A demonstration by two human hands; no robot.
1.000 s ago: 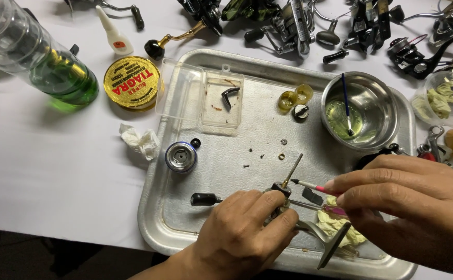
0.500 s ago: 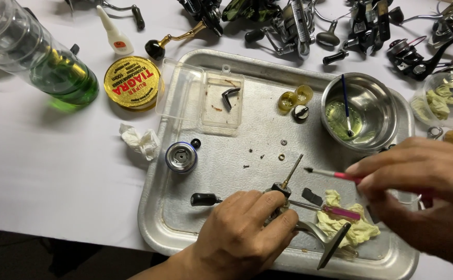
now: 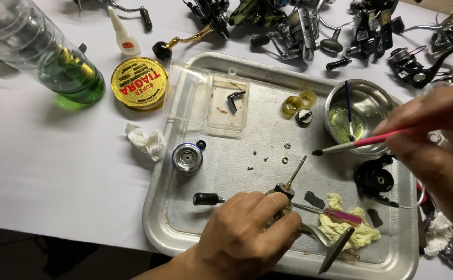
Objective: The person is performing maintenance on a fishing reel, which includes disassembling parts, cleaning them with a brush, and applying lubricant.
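Our left hand (image 3: 247,233) is closed around a fishing reel body (image 3: 283,193), pinning it to the near part of the metal tray (image 3: 195,218), its brass shaft pointing up and away. Our right hand (image 3: 434,129) pinches a pink-handled brush (image 3: 356,143), its dark tip hovering over the tray's middle, apart from the reel. Just beyond the brush sits a steel bowl (image 3: 361,103) holding greenish liquid. A yellow cloth (image 3: 348,228) lies beside the reel, a blue spool (image 3: 187,157) nearer the tray's left rim. On the white worktop (image 3: 55,166) rest a gold tin (image 3: 139,84) and a green bottle (image 3: 76,78).
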